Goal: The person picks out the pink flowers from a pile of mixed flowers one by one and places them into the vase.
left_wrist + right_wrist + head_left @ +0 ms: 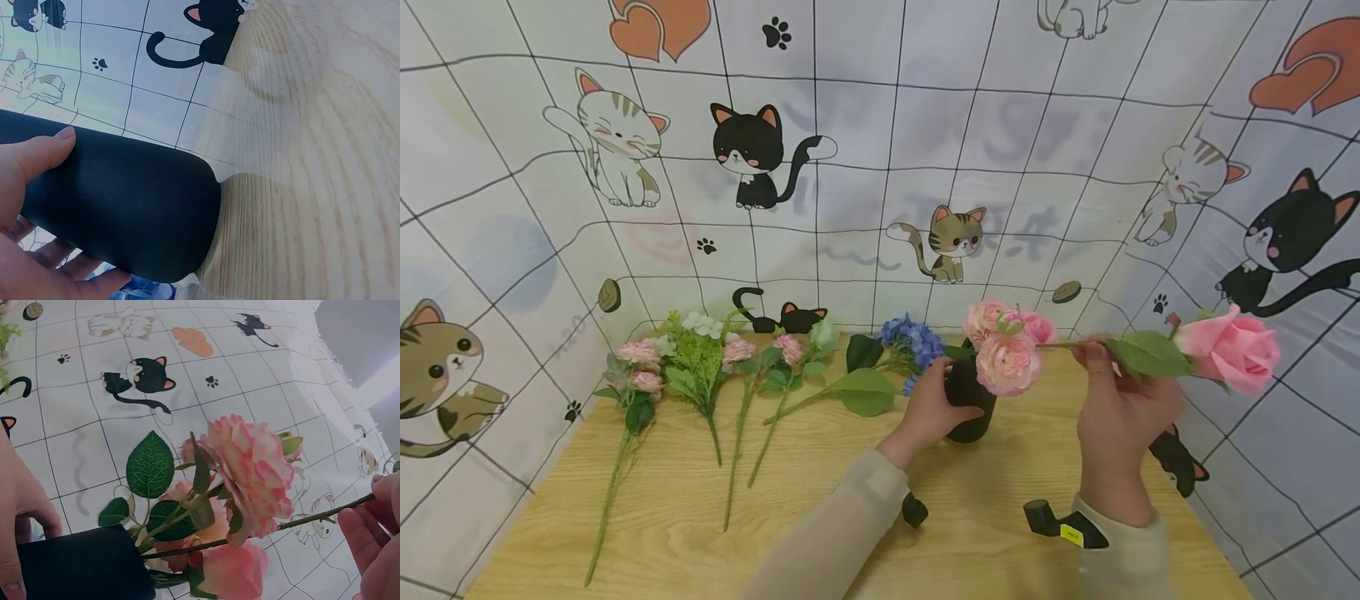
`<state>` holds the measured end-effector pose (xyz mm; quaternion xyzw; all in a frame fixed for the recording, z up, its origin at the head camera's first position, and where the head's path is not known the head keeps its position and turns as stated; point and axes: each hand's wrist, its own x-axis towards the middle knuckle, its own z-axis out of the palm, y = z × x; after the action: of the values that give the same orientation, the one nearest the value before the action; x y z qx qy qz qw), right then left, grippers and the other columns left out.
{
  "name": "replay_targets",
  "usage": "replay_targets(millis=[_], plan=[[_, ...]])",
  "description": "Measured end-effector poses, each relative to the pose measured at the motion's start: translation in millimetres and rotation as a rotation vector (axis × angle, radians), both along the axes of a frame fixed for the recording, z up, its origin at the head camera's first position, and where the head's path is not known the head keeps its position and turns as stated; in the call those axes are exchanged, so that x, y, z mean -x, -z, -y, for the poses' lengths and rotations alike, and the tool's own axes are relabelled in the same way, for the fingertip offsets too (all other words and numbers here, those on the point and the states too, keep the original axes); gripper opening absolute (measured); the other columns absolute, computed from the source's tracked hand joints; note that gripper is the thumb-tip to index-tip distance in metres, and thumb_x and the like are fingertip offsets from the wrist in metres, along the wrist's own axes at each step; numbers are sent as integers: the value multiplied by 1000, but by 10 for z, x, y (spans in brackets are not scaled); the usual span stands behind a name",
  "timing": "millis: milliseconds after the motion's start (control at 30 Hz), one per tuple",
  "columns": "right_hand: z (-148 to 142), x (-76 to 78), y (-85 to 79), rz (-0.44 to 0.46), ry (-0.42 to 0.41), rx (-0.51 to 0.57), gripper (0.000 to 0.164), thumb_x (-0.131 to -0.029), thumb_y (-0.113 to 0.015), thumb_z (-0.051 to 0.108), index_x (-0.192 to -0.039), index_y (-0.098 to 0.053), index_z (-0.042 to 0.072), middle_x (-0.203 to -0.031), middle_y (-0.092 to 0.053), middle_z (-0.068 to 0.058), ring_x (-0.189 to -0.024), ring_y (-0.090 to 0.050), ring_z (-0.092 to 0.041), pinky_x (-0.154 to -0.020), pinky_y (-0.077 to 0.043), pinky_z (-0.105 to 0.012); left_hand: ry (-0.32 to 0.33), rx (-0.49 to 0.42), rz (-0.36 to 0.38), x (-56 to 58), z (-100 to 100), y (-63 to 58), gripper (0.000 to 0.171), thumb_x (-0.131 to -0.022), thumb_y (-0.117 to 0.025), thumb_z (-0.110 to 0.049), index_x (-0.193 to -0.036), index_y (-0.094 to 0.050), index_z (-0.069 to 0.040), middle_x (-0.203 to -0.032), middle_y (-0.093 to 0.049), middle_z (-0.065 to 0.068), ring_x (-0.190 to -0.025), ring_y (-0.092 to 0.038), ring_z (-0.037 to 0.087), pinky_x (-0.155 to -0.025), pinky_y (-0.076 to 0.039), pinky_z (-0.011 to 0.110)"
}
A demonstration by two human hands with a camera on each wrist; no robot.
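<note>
Cat-print white walls point(853, 125), pale wooden tabletop point(662, 525)

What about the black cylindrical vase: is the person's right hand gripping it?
No, the head view shows the left hand gripping that vase, while the right hand holds a large pink rose by its thin stem.

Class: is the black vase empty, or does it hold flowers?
The black vase holds flowers: in the right wrist view, they and their green leaves spread from its mouth.
</note>
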<state>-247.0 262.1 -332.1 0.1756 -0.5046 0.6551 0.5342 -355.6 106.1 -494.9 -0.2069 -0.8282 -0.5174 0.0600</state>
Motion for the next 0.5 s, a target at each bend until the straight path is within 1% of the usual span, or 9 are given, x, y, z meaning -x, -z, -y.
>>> replay_targets(millis=[33,100,167,267,333,367,400,433,500], plan=[[1,18,21,6,-5,-9,25,-77,-68,-19,-100,-60,-22,-83,-69,-19,-73,-70,-22,-72,-58,-27,1,-3,0,0,-1,2,85,-73,-84,-40,-143,-39,-21,-137,-56,4,-122,-55,20,-98,-49,41],[5,48,62,29,10,-41,24,-77,-69,-18,-99,-61,-22,-82,-70,-17,-72,-70,-20,-72,-58,-26,2,-9,-1,-1,-4,4,86,-73,-85,-38,-144,-39,-21,-138,-55,4,-123,-55,20,-98,-49,41],[10,82,103,49,23,-77,20,-78,-68,-18,-96,-61,-23,-83,-70,-16,-73,-71,-20,-72,-58,-26,3,-9,1,-3,-2,11,87,-73,-85,-37,-145,-38,-21,-138,-55,4,-123,-55,20,-98,-49,41],[13,129,163,61,1,-107,19,-80,-66,-19,-97,-61,-23,-85,-69,-17,-76,-71,-20,-73,-58,-25,5,-11,3,-4,3,16,87,-73,-85,-37,-145,-37,-22,-138,-55,4,-122,-55,20,-97,-49,41],[13,166,197,64,-26,-119,19,-81,-64,-19,-99,-61,-23,-87,-68,-19,-77,-72,-22,-73,-58,-26,9,-15,5,-7,9,14,87,-73,-85,-36,-144,-38,-22,-137,-56,4,-121,-56,20,-97,-49,41],[12,184,215,72,-24,-131,19,-82,-63,-19,-100,-61,-23,-88,-68,-21,-78,-72,-22,-73,-57,-26,10,-18,7,-8,11,13,87,-73,-85,-36,-144,-38,-23,-136,-56,3,-120,-56,20,-96,-50,40],[13,201,232,84,-16,-148,20,-82,-63,-18,-102,-61,-22,-89,-68,-21,-79,-72,-22,-73,-57,-26,12,-20,8,-9,14,11,86,-73,-85,-36,-144,-38,-23,-136,-56,3,-120,-56,20,-96,-50,40],[14,217,248,102,12,-173,20,-83,-63,-16,-103,-62,-21,-90,-68,-21,-79,-72,-21,-73,-57,-25,13,-23,10,-9,16,9,86,-73,-85,-36,-144,-38,-23,-136,-56,3,-120,-56,20,-96,-50,40],[18,245,276,128,41,-195,20,-84,-64,-15,-103,-63,-20,-90,-67,-21,-79,-72,-20,-73,-57,-25,16,-26,13,-9,19,8,86,-73,-85,-36,-144,-38,-23,-136,-56,3,-120,-56,20,-96,-50,40]])
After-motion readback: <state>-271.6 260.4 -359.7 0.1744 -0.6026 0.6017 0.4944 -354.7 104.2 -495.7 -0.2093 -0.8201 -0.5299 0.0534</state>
